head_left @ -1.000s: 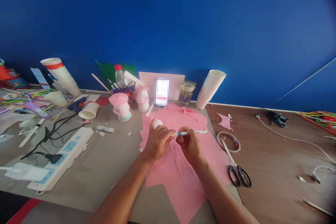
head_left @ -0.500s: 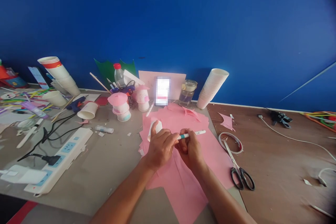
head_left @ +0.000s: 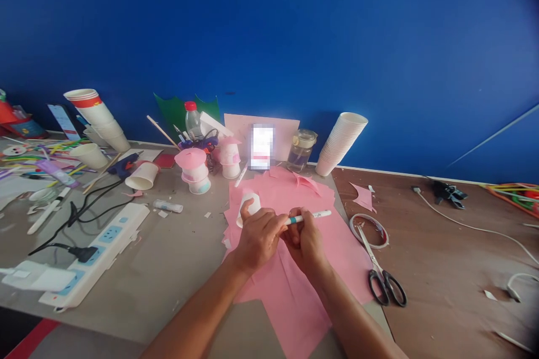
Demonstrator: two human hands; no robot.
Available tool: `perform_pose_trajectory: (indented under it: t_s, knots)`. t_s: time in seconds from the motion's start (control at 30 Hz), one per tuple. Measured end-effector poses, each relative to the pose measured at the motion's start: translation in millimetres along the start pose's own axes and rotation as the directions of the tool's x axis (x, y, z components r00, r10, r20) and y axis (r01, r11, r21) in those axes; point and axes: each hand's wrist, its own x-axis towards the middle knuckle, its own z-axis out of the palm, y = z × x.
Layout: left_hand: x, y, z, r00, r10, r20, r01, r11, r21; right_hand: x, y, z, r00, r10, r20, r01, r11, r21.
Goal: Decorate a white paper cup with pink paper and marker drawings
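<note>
My left hand [head_left: 257, 235] is closed round a small white paper cup [head_left: 249, 203], held on its side above the pink paper sheets [head_left: 295, 286]. My right hand [head_left: 306, 240] grips a white marker with a teal band [head_left: 309, 216], its tip end pointing toward the cup. Both hands meet over the middle of the pink paper.
Black scissors [head_left: 384, 280] and a tape ring [head_left: 370, 224] lie right of the paper. A stack of white cups [head_left: 340, 143], a glass jar [head_left: 300, 150], a phone [head_left: 261, 147], pink-topped cups [head_left: 194, 171], a power strip [head_left: 99, 247] and straws [head_left: 37, 160] crowd the back and left.
The cup has been tilted over onto its side in my left hand, and my right hand has drawn the marker slightly closer to it.
</note>
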Motion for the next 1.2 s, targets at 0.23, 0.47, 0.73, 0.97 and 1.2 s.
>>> perform_pose_trajectory:
  t_s: [0.23,0.47,0.73,0.97,1.2]
  knots:
    - [-2,-24,-10,0.998,-0.041,-0.054,0.041,0.999,-0.015,15,-12,-16,0.993,-0.115,0.006,0.115,0.993,0.015]
    - [-5,-73,-17,0.759,-0.651,-0.002,0.637,0.744,-0.201,32,-14,-41,0.867,-0.496,0.05,0.463,0.764,-0.449]
    - [-3,-73,-13,0.659,-0.716,0.231,0.746,0.661,-0.08,24,14,-38,0.664,-0.481,0.573,0.701,0.134,-0.7]
    - [-3,-61,-3,0.754,-0.607,0.251,0.657,0.687,-0.311,26,31,-30,0.7,-0.436,0.566,0.628,-0.002,-0.778]
    - [-13,-68,11,0.584,-0.692,0.424,0.763,0.291,-0.576,34,17,-35,0.849,-0.529,-0.006,0.334,0.545,-0.769]
